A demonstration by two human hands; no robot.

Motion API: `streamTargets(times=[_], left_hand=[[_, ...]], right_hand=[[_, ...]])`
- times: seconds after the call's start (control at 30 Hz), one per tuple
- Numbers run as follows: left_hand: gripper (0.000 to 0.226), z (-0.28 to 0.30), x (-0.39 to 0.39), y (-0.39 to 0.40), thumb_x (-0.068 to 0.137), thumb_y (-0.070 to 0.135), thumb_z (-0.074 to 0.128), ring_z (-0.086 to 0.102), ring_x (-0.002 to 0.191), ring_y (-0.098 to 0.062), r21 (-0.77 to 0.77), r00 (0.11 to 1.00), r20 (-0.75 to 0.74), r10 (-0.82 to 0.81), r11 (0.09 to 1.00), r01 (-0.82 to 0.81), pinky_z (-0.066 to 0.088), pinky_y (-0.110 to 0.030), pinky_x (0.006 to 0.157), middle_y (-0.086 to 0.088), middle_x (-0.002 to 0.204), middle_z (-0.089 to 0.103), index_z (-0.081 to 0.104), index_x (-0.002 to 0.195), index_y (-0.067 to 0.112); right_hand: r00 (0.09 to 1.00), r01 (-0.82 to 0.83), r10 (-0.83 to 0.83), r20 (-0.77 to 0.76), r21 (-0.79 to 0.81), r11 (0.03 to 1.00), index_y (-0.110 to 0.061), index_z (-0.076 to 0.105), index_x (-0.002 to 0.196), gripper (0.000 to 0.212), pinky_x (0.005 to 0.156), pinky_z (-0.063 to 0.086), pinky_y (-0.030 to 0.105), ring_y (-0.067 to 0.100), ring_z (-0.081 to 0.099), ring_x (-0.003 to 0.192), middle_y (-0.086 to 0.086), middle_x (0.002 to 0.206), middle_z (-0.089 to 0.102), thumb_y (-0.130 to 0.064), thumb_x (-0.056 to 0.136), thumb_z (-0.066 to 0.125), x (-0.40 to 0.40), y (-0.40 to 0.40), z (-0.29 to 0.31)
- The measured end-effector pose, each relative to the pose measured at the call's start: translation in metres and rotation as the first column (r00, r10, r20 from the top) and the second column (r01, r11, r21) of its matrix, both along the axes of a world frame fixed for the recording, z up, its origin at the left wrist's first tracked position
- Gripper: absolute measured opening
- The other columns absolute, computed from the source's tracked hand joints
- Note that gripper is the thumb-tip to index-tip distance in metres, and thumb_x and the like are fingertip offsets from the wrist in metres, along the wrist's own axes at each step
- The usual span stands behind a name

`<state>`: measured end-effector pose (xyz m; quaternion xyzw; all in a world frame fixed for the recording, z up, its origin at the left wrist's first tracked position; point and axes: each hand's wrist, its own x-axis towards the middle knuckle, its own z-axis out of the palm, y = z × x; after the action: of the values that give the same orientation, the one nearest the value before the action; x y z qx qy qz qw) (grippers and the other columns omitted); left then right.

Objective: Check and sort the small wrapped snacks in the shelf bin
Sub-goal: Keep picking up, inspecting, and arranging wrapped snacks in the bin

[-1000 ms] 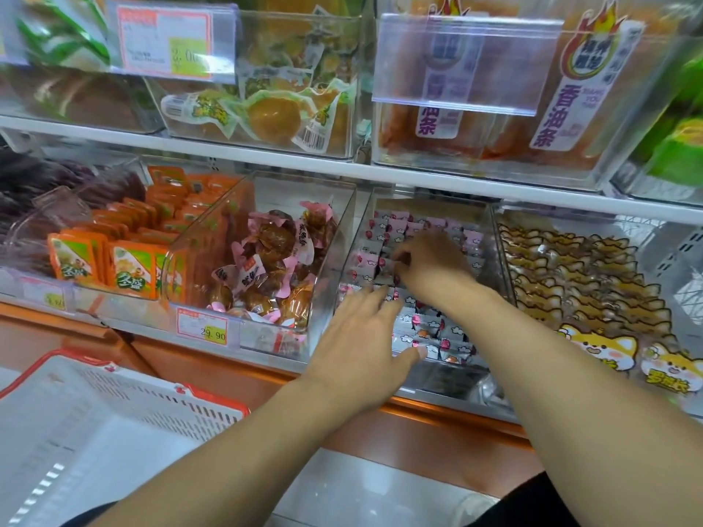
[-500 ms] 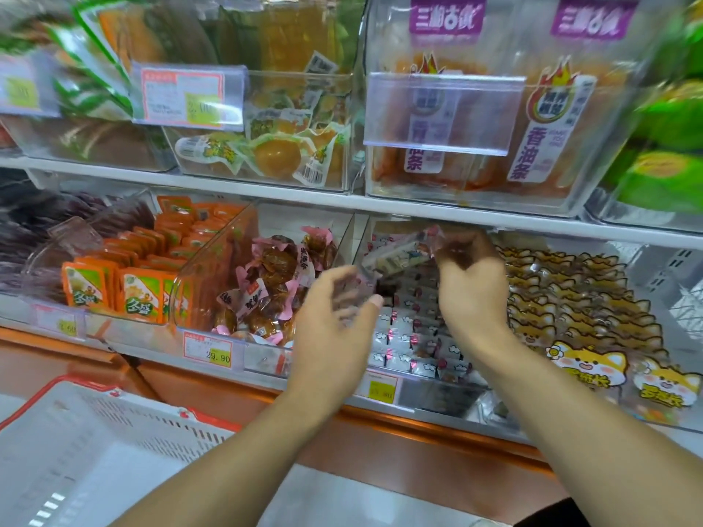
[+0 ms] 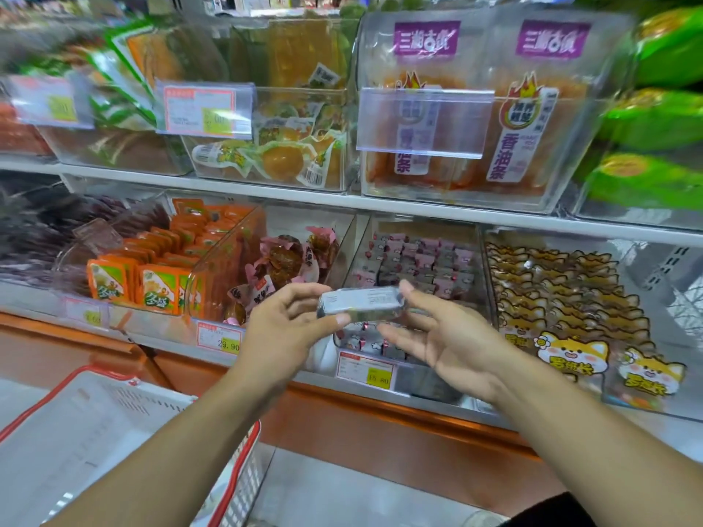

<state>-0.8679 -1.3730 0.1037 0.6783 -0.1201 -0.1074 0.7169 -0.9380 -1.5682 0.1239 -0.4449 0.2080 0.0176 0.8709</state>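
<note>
Now: snack held up between both hands

Both hands were raised in front of the lower shelf [image 3: 380, 207], holding one small wrapped snack [image 3: 361, 304] level between them. Left hand [image 3: 283, 330] pinched the snack's left end, thumb below and fingers above, curled round it. Right hand [image 3: 445, 336] was palm-up, fingers mostly straight; one fingertip touched the snack's right end, so it supported rather than clasped. Wrapper looked clear and greyish with a printed label on top; print too blurred to read.

Snack sat just in front of the bin [image 3: 418, 237], a clear bin on the lower shelf holding rows of small pink and grey wrapped snacks [image 3: 418, 260]. A price tag [image 3: 367, 368] hung at the bin's front edge, below the hands.

Left of that bin, another clear bin held brown sweets [image 3: 283, 260] in pink wrappers, and further left stood orange packs [image 3: 159, 283] in rows. Right of it lay cat packs [image 3: 563, 298], yellow cartoon faces at the front. Upper shelf carried clear boxes with orange strips [image 3: 506, 154] and purple labels, plus green packs [image 3: 654, 123] at far right, blurred. White basket [image 3: 95, 443] with red rim sat low left, under the left forearm.
</note>
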Motion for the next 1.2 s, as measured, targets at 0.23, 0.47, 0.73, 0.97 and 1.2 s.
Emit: streamTargets(times=[0.23,0.47,0.73,0.97,1.2], left_hand=[[0.053,0.001,0.000,-0.004,0.069,0.023,0.085,0.075,0.100,-0.027,-0.167,0.967,-0.235,-0.099,0.984,0.060,0.060,-0.028,0.080,-0.011,0.111,0.076,0.065,0.117,0.011],[0.043,0.004,0.002,-0.004,0.075,0.019,0.076,0.076,0.094,-0.027,-0.277,0.904,-0.403,-0.140,0.961,0.025,0.062,-0.028,0.076,-0.020,0.110,0.075,0.069,0.114,0.000],[0.041,0.002,0.001,-0.001,0.076,-0.008,0.079,0.074,0.098,-0.018,-0.074,0.992,-0.098,-0.081,0.995,0.074,0.056,-0.023,0.080,-0.007,0.104,0.078,0.071,0.111,0.012],[0.062,0.003,0.001,-0.001,0.062,0.005,0.085,0.073,0.104,-0.024,-0.202,0.965,-0.197,-0.175,0.970,0.135,0.061,-0.027,0.078,-0.008,0.114,0.075,0.064,0.120,0.009],[0.042,-0.001,0.004,0.000,0.061,0.013,0.084,0.075,0.093,-0.023,-0.127,0.988,-0.145,-0.052,0.991,0.033,0.059,-0.022,0.072,-0.015,0.102,0.077,0.071,0.100,0.003]], right_hand=[[0.996,-0.001,0.009,0.094,-0.081,0.997,0.002,0.058,0.122,0.033,0.073,0.061,0.025,0.027,0.075,0.097,0.019,0.106,0.075,0.000,0.090,0.066,0.005,-0.005,-0.004],[0.982,-0.031,0.097,0.161,-0.369,0.929,-0.010,0.069,0.108,0.035,0.083,0.060,0.028,0.023,0.073,0.102,0.009,0.110,0.076,0.016,0.088,0.061,-0.002,-0.004,-0.005],[0.982,-0.128,0.157,0.107,-0.234,0.964,-0.011,0.059,0.125,0.048,0.083,0.061,0.031,0.030,0.073,0.104,0.014,0.113,0.075,-0.016,0.080,0.077,0.004,-0.003,-0.007],[0.979,-0.052,0.106,0.173,-0.289,0.956,-0.007,0.064,0.117,0.035,0.080,0.061,0.030,0.027,0.074,0.098,0.014,0.112,0.074,0.008,0.085,0.070,0.005,-0.005,-0.011],[0.971,-0.101,0.177,0.163,-0.387,0.916,-0.014,0.065,0.113,0.047,0.101,0.054,0.043,0.033,0.069,0.111,0.014,0.118,0.071,0.008,0.074,0.079,0.003,-0.004,-0.011]])
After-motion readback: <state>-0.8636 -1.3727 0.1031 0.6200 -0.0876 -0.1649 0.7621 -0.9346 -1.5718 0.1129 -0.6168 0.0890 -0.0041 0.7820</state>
